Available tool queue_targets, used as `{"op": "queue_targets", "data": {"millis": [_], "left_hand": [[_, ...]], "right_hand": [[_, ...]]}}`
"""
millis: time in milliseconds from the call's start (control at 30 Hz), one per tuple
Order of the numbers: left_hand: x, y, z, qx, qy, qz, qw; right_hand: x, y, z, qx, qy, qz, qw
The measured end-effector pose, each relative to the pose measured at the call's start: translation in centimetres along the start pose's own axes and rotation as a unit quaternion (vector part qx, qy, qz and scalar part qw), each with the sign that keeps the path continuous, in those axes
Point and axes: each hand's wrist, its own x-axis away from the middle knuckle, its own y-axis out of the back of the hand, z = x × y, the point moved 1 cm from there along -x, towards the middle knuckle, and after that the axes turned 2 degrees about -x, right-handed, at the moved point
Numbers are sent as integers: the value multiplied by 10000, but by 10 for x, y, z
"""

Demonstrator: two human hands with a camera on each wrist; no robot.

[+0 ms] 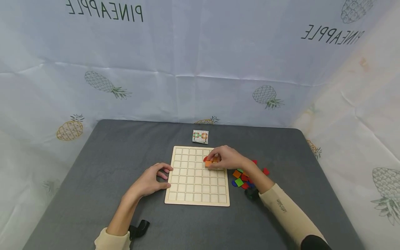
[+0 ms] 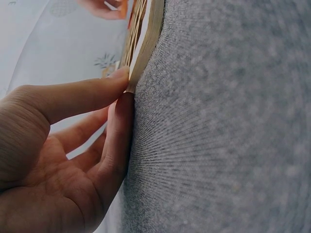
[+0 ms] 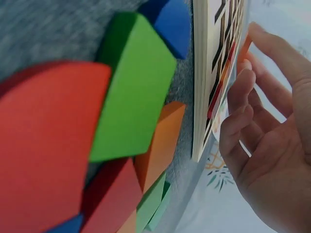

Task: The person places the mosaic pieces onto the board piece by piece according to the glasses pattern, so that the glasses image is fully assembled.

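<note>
at grey table, left hand touches board while right hand pinches orange tile over it

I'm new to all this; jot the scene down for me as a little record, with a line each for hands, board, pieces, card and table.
Left hand: touching the board's left edge
Right hand: pinching an orange piece at the board
Board: pale, gridded, red and orange pieces on it
Loose pieces: red, orange, green, blue; right of board
Card: patterned, beyond board
Table: dark grey
</note>
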Motion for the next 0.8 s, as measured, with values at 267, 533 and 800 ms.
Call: {"op": "queue_targets", "data": {"millis": [267,533,800], "left_hand": [[-2,2,0,45,1,18,10000],[-4,4,2,37,-13,39,10000],[-6,6,3,8,-28,65,10000]], "right_hand": [[-6,-5,4,568,70,33,9984],[-10,-8,4,672,147,-33,9976],[-5,-5,6,617,184,-190,9977]]}}
